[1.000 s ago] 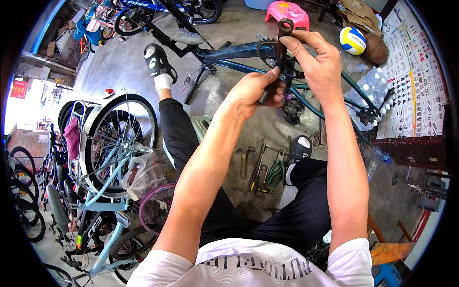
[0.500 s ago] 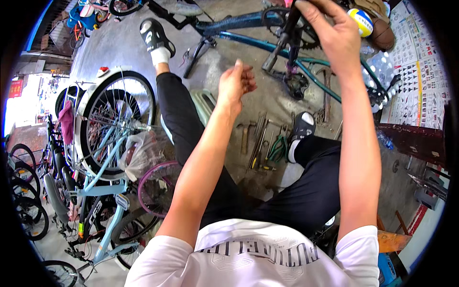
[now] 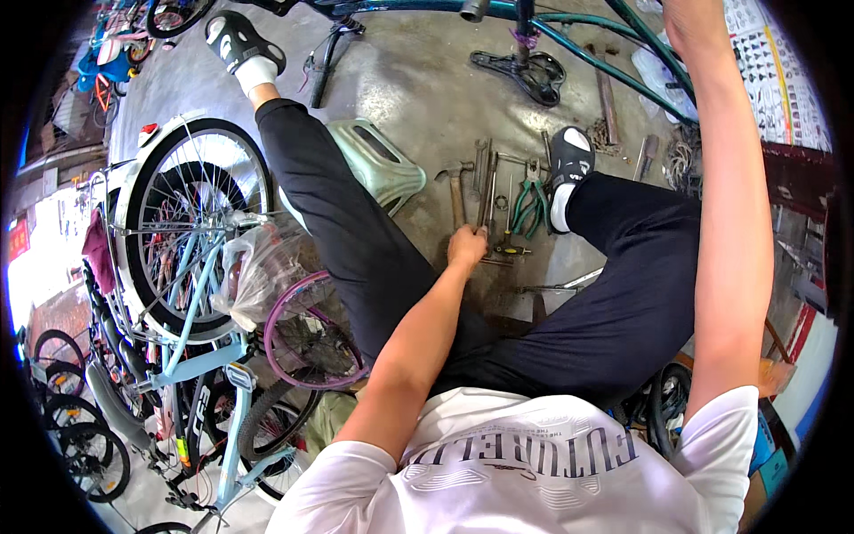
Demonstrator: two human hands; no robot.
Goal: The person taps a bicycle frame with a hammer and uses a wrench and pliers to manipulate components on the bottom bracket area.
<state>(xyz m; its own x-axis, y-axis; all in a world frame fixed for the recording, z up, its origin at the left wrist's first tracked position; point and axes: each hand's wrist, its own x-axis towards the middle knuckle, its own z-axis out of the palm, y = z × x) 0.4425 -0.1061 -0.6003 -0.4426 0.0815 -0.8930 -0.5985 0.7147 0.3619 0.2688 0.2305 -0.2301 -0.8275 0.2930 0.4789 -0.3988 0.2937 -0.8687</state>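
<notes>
Reaching down between the legs, the left hand [image 3: 466, 245] rests with curled fingers on the hand tools [image 3: 491, 200] laid out on the concrete floor [image 3: 418, 89], beside the hammer [image 3: 456, 191]. Right of these lie green-handled pliers [image 3: 532, 200]. The right hand [image 3: 689, 22] is raised to the far bicycle frame [image 3: 569, 31]; its grip cannot be determined.

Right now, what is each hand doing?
Left hand: down at the tools on the floor; grip cannot be told.
Right hand: raised, mostly out of view; cannot be told.

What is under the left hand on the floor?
The left hand rests on a row of tools: a hammer, long metal tools, green pliers beside them. Whatever its fingers grip is covered.
</notes>
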